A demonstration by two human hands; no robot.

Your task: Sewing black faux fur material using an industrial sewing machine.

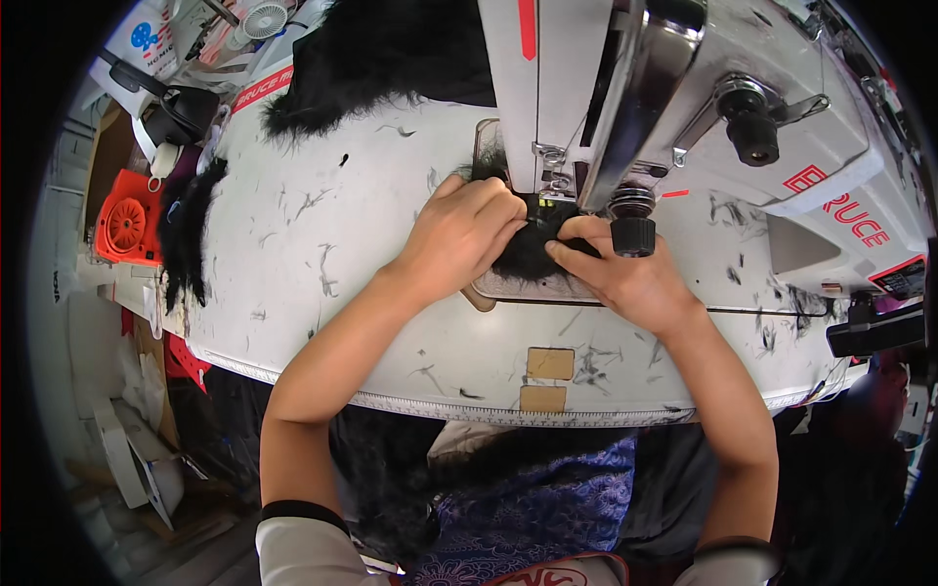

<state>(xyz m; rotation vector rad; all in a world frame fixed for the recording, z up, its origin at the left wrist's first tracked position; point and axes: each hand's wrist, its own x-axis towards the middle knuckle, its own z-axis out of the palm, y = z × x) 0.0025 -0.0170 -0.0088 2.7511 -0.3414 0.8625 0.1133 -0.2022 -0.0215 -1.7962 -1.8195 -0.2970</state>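
Left hand [461, 234]: forearm enters from the 7 o'clock edge and runs up toward centre; wrist slightly bent, knuckles up, fingers curled close together and pressing down on the black furry piece [532, 252]. Right hand [625, 278]: forearm enters from 5 o'clock, angled inward; fingers narrow, thumb and forefinger pinching the piece's right edge. Fingertips of both hands nearly meet over the piece.

The black furry piece lies on the metal plate just at 6 o'clock of the presser foot [553, 181] of the white sewing machine [684, 88], between the two hands.

The white work table [322, 244] carries scattered dark fibres. More black fur [376, 49] lies at 11 o'clock. An orange fan [127, 220] stands at 9 o'clock, off the table.
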